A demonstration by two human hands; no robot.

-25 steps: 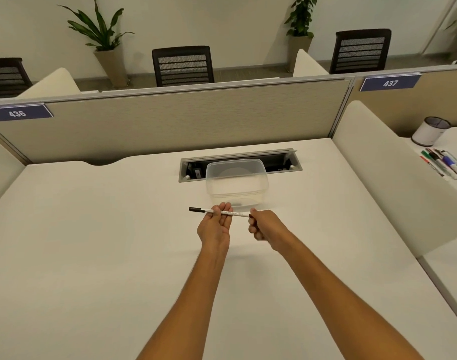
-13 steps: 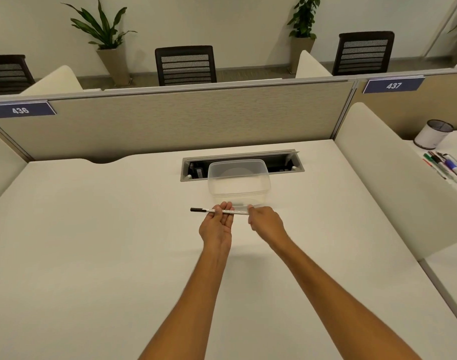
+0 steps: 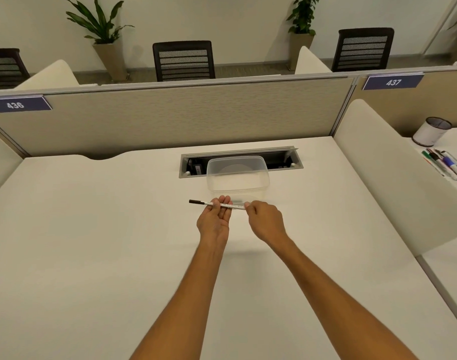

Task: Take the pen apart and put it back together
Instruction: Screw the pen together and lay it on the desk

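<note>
A thin white pen [image 3: 205, 203] with a black cap at its left end lies level above the white desk [image 3: 92, 229]. My left hand [image 3: 215, 220] is under its middle, palm up, fingers loosely curled around the barrel. My right hand [image 3: 265, 220] pinches the pen's right end between thumb and fingers, which hide that tip. The pen looks whole.
An empty clear plastic container [image 3: 237, 175] stands just behind the hands, in front of an open cable tray [image 3: 239, 154]. A beige partition [image 3: 170, 118] closes the far edge. On the neighbouring desk at right lie several markers [image 3: 448, 163] and a white cup [image 3: 431, 131].
My left fingers have loosened and opened out under the pen. My right hand has shifted slightly along the pen's right end. The pen stays level in the same place.
</note>
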